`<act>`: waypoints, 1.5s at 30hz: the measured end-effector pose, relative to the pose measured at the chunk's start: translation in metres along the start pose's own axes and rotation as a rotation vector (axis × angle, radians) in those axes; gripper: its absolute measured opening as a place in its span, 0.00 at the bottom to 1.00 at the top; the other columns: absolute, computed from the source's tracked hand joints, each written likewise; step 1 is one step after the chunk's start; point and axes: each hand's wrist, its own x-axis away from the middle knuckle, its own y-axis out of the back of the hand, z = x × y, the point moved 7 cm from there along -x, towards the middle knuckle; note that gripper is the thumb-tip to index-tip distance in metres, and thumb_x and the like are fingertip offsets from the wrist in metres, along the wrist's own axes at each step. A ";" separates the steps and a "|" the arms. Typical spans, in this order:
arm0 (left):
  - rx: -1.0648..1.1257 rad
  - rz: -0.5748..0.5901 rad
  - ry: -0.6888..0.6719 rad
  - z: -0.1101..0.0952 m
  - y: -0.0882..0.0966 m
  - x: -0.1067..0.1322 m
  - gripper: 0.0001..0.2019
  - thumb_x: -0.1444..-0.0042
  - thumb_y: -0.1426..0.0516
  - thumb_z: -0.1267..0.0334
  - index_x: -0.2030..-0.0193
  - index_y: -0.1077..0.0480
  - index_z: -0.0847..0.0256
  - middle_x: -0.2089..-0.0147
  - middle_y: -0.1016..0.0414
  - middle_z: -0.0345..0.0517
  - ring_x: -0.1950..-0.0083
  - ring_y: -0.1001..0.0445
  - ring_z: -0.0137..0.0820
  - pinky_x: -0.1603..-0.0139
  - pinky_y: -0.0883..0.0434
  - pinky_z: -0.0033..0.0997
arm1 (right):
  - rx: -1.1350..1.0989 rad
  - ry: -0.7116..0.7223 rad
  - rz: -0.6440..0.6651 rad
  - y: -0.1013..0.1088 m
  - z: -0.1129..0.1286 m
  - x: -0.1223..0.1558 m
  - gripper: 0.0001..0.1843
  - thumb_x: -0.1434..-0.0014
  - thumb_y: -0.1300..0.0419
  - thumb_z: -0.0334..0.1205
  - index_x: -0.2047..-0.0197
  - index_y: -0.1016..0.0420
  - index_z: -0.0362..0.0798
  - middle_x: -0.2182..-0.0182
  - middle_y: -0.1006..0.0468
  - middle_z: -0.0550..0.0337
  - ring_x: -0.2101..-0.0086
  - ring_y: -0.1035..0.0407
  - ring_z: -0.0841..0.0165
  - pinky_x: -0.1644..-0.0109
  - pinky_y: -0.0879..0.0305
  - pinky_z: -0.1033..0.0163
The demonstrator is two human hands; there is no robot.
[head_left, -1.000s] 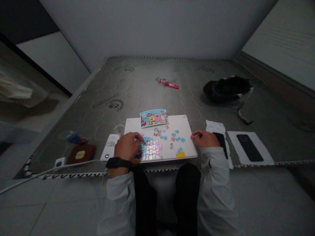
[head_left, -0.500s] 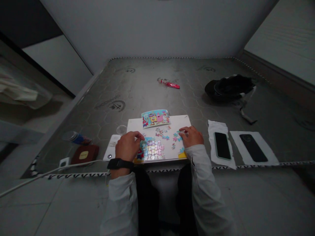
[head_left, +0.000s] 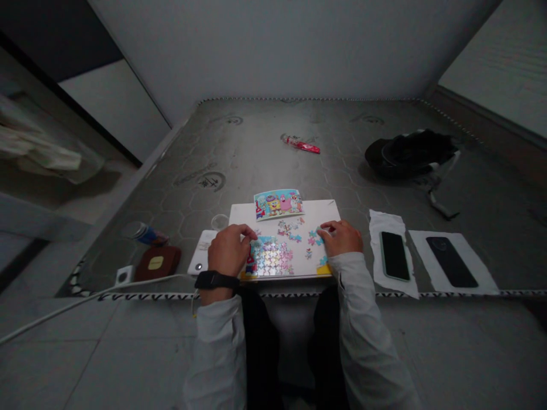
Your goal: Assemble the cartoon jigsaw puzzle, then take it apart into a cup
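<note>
Here we are over the white board [head_left: 236,212], and the partly assembled puzzle [head_left: 272,257] lies flat on its near left portion, close to the front edge. Our left hand [head_left: 231,249] curls beside the puzzle's left edge, thumb and forefinger close together; we can't tell whether it grips anything. Our right hand [head_left: 344,238] is bent at the loose blue-green pieces [head_left: 311,239], fingertips drawn in, and whether one is pinched there we can't make out either.

Danger spots? A nudge from the left hand could shear the joined pieces apart, a dragging right sleeve could sweep the yellow piece [head_left: 323,269] off the near edge, and dim light with glare could make us misread colours.

Now the lie of it: the puzzle's straight near side runs left to right, its ragged side faces right, but the unfinished outline leaves its long axis uncertain. The picture card [head_left: 278,205] behind stretches left to right, right end angled slightly away.
</note>
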 end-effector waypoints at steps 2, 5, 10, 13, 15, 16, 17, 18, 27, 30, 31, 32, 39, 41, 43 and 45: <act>0.005 -0.001 0.007 0.001 0.001 0.000 0.09 0.41 0.44 0.63 0.63 0.20 0.50 0.59 0.20 0.42 0.56 0.24 0.38 0.58 0.33 0.33 | 0.014 -0.002 0.035 -0.003 0.000 -0.001 0.08 0.42 0.38 0.44 0.61 0.19 0.53 0.62 0.22 0.57 0.59 0.30 0.61 0.54 0.42 0.56; 0.003 0.002 0.020 0.007 0.004 0.000 0.10 0.41 0.44 0.65 0.64 0.20 0.51 0.57 0.20 0.43 0.55 0.24 0.38 0.55 0.33 0.33 | 0.019 0.026 0.055 -0.004 -0.001 -0.002 0.07 0.44 0.38 0.42 0.61 0.22 0.52 0.61 0.21 0.55 0.58 0.29 0.59 0.55 0.41 0.54; 0.019 -0.058 0.084 0.021 0.014 0.001 0.09 0.40 0.44 0.66 0.63 0.21 0.52 0.56 0.20 0.43 0.54 0.24 0.37 0.53 0.32 0.33 | -0.083 0.032 0.096 -0.005 -0.003 -0.004 0.07 0.46 0.37 0.39 0.62 0.26 0.51 0.65 0.19 0.55 0.65 0.28 0.60 0.59 0.39 0.56; 0.117 -0.113 0.069 0.019 0.018 0.001 0.09 0.40 0.42 0.65 0.55 0.23 0.52 0.56 0.19 0.42 0.57 0.23 0.34 0.54 0.32 0.32 | -0.187 0.028 0.075 0.001 0.007 -0.003 0.06 0.45 0.38 0.41 0.63 0.24 0.50 0.67 0.19 0.56 0.70 0.29 0.63 0.62 0.38 0.58; 0.220 -0.103 0.010 0.010 0.016 0.001 0.12 0.40 0.41 0.63 0.50 0.24 0.52 0.56 0.19 0.41 0.61 0.23 0.32 0.55 0.31 0.31 | -0.282 0.042 0.042 0.005 0.023 0.001 0.09 0.44 0.38 0.43 0.62 0.21 0.50 0.67 0.18 0.56 0.72 0.31 0.65 0.63 0.37 0.59; 0.274 -0.076 -0.030 0.004 0.013 0.001 0.11 0.39 0.41 0.62 0.50 0.24 0.53 0.57 0.18 0.41 0.62 0.23 0.31 0.56 0.30 0.31 | -0.344 0.050 0.041 0.005 0.034 0.004 0.10 0.43 0.38 0.45 0.61 0.20 0.50 0.67 0.17 0.56 0.73 0.32 0.66 0.63 0.37 0.60; 0.324 -0.039 -0.070 -0.001 0.010 0.001 0.10 0.38 0.41 0.61 0.52 0.23 0.53 0.57 0.18 0.41 0.64 0.23 0.30 0.56 0.30 0.31 | -0.410 0.060 0.050 0.003 0.045 0.007 0.11 0.43 0.38 0.46 0.61 0.19 0.50 0.66 0.17 0.57 0.73 0.32 0.67 0.64 0.37 0.61; 0.369 0.006 -0.104 -0.007 0.006 0.001 0.09 0.38 0.42 0.60 0.54 0.21 0.54 0.58 0.18 0.42 0.64 0.23 0.30 0.56 0.29 0.31 | -0.473 0.083 0.075 0.001 0.059 0.011 0.11 0.43 0.37 0.46 0.60 0.18 0.51 0.65 0.17 0.58 0.73 0.32 0.67 0.63 0.36 0.61; 0.555 0.205 -0.140 -0.015 -0.008 0.002 0.09 0.40 0.40 0.60 0.58 0.20 0.60 0.61 0.17 0.46 0.71 0.25 0.27 0.68 0.29 0.27 | -0.693 0.183 0.255 -0.027 0.125 0.040 0.06 0.42 0.38 0.38 0.61 0.19 0.52 0.65 0.16 0.63 0.64 0.24 0.66 0.58 0.34 0.63; 0.566 0.239 -0.126 -0.008 -0.010 0.001 0.09 0.41 0.39 0.59 0.59 0.20 0.61 0.63 0.17 0.46 0.73 0.26 0.27 0.68 0.29 0.28 | -0.719 0.167 0.245 -0.034 0.127 0.042 0.05 0.42 0.37 0.37 0.62 0.21 0.52 0.65 0.17 0.63 0.61 0.23 0.66 0.56 0.34 0.63; 0.565 0.249 -0.123 -0.006 -0.011 0.000 0.09 0.41 0.39 0.59 0.60 0.20 0.61 0.63 0.17 0.45 0.72 0.26 0.27 0.67 0.29 0.28 | -0.716 0.174 0.240 -0.036 0.128 0.043 0.04 0.41 0.37 0.38 0.62 0.21 0.52 0.65 0.17 0.63 0.61 0.23 0.66 0.56 0.34 0.63; 0.558 0.250 -0.120 -0.004 -0.012 -0.001 0.09 0.41 0.39 0.60 0.60 0.20 0.61 0.63 0.17 0.45 0.72 0.26 0.27 0.66 0.29 0.28 | -0.698 0.185 0.232 -0.037 0.129 0.045 0.04 0.40 0.38 0.38 0.61 0.21 0.52 0.64 0.17 0.63 0.62 0.23 0.66 0.56 0.34 0.63; 0.358 -0.062 0.015 0.028 -0.019 -0.016 0.06 0.43 0.37 0.62 0.59 0.20 0.56 0.62 0.17 0.43 0.59 0.21 0.33 0.58 0.31 0.30 | -0.190 0.467 0.185 -0.046 0.148 0.060 0.10 0.34 0.42 0.37 0.55 0.19 0.50 0.60 0.21 0.55 0.55 0.29 0.61 0.53 0.42 0.58; 0.328 -0.078 0.059 0.035 -0.026 -0.019 0.07 0.43 0.37 0.62 0.58 0.21 0.54 0.63 0.18 0.41 0.60 0.21 0.33 0.60 0.32 0.29 | -0.065 0.518 0.215 -0.050 0.152 0.065 0.11 0.33 0.43 0.38 0.53 0.19 0.52 0.59 0.22 0.55 0.56 0.31 0.60 0.54 0.43 0.57; 0.312 -0.085 0.063 0.038 -0.031 -0.020 0.07 0.44 0.37 0.62 0.57 0.21 0.53 0.63 0.17 0.40 0.60 0.21 0.33 0.61 0.32 0.29 | 0.008 0.539 0.239 -0.053 0.154 0.068 0.13 0.32 0.43 0.40 0.49 0.20 0.54 0.58 0.23 0.55 0.56 0.32 0.60 0.55 0.44 0.56; 0.299 -0.096 0.058 0.037 -0.032 -0.021 0.08 0.44 0.36 0.62 0.57 0.22 0.52 0.63 0.17 0.38 0.60 0.21 0.32 0.61 0.33 0.28 | 0.055 0.545 0.262 -0.054 0.156 0.070 0.15 0.32 0.44 0.40 0.45 0.22 0.55 0.57 0.24 0.55 0.56 0.33 0.61 0.55 0.45 0.56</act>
